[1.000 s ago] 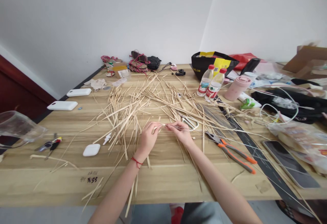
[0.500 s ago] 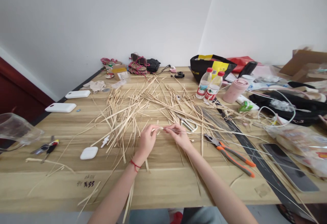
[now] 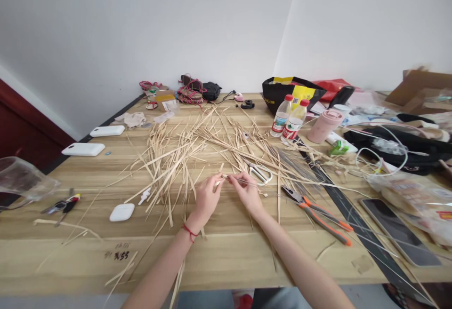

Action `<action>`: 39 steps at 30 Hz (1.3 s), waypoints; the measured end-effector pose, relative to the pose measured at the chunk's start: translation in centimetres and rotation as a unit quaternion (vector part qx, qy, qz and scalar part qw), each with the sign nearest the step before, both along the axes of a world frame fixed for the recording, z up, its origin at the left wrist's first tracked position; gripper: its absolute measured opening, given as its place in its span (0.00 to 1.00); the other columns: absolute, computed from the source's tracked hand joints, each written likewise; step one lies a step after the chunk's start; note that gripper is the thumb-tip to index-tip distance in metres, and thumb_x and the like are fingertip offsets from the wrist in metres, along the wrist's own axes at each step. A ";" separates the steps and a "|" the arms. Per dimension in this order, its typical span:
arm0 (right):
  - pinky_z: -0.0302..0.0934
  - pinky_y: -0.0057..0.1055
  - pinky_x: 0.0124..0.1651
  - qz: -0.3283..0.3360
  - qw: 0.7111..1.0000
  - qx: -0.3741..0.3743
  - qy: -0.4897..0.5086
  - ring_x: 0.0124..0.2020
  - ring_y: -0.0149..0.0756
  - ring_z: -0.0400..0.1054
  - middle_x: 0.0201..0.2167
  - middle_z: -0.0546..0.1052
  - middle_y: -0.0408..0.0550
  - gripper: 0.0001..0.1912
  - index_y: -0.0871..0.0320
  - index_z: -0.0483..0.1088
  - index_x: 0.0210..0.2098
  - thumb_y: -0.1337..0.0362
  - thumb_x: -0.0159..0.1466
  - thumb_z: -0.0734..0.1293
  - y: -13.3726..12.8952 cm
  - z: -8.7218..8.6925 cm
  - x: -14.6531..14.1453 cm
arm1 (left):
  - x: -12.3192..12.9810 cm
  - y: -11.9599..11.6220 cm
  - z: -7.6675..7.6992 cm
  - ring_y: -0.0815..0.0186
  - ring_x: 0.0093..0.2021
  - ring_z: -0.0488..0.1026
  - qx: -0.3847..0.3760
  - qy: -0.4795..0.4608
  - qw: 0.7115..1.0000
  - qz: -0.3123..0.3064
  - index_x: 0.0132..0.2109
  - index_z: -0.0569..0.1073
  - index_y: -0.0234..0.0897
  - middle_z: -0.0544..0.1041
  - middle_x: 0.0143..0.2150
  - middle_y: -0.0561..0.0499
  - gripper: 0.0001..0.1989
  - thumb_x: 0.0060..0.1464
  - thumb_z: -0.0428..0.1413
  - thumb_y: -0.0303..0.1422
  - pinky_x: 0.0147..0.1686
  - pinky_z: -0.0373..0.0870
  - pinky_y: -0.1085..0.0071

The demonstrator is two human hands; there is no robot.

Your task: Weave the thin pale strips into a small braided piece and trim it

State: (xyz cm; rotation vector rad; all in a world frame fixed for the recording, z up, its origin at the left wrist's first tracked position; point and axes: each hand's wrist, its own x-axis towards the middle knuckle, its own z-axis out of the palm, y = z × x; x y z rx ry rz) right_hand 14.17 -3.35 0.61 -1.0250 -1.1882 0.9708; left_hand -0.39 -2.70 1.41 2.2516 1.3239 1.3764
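Near the middle of the wooden table, my left hand (image 3: 207, 197) pinches a short pale strip (image 3: 218, 182) between thumb and fingers. Close beside it on the right, my right hand (image 3: 247, 191) is closed on a thin wire (image 3: 252, 184), which trails off to the right. The fingertips of both hands almost meet. Beyond them lies a loose heap of pale flat strips (image 3: 173, 151). White-handled scissors (image 3: 261, 174) rest just past my right hand. Pliers with orange and grey handles (image 3: 318, 215) lie open to its right.
On the right are two bottles (image 3: 281, 117), a pink cup (image 3: 325, 125), a phone (image 3: 399, 231) and a black bag (image 3: 416, 149). At the left lie a white case (image 3: 122, 212), keys (image 3: 63, 204) and two white devices (image 3: 84, 149). A clear container (image 3: 24, 179) stands at the left edge.
My left hand has shifted slightly right and turned, and the pale strip at its fingertips now tilts upward. The wire trailing from my right hand has swung lower on the right.
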 end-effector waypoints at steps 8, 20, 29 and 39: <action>0.68 0.38 0.42 0.003 0.989 -0.060 0.132 0.34 0.38 0.73 0.30 0.78 0.47 0.14 0.57 0.67 0.27 0.53 0.51 0.70 0.0 0.2 -0.8 | 0.6 -0.4 -0.1 0.61 0.52 0.69 0.044 -0.014 0.999 -0.014 0.38 0.73 0.39 0.74 0.49 0.46 0.06 0.54 0.52 0.28 0.49 0.69 0.59; 0.66 0.38 0.45 0.047 0.976 -0.100 0.187 0.35 0.38 0.72 0.29 0.77 0.44 0.13 0.56 0.68 0.26 0.55 0.50 0.72 0.7 0.1 0.3 | 0.5 -0.6 1.5 0.60 0.57 0.61 -0.008 0.053 0.996 -0.065 0.48 0.72 0.42 0.68 0.56 0.49 0.15 0.59 0.45 0.29 0.55 0.61 0.55; 0.66 0.41 0.47 0.111 0.977 -0.116 0.139 0.38 0.41 0.73 0.32 0.79 0.48 0.21 0.57 0.67 0.32 0.59 0.41 0.76 1.3 -0.5 0.8 | 0.0 0.8 0.3 0.61 0.44 0.69 -0.009 0.014 0.999 -0.036 0.38 0.76 0.44 0.77 0.41 0.50 0.07 0.53 0.54 0.30 0.45 0.67 0.58; 0.69 0.40 0.41 0.138 0.975 -0.135 0.108 0.32 0.41 0.74 0.29 0.79 0.48 0.19 0.58 0.69 0.30 0.61 0.40 0.76 1.9 -0.9 1.9 | -1.0 1.3 0.4 0.64 0.41 0.72 -0.150 -0.004 0.986 -0.077 0.43 0.70 0.39 0.72 0.41 0.47 0.11 0.53 0.54 0.37 0.45 0.67 0.64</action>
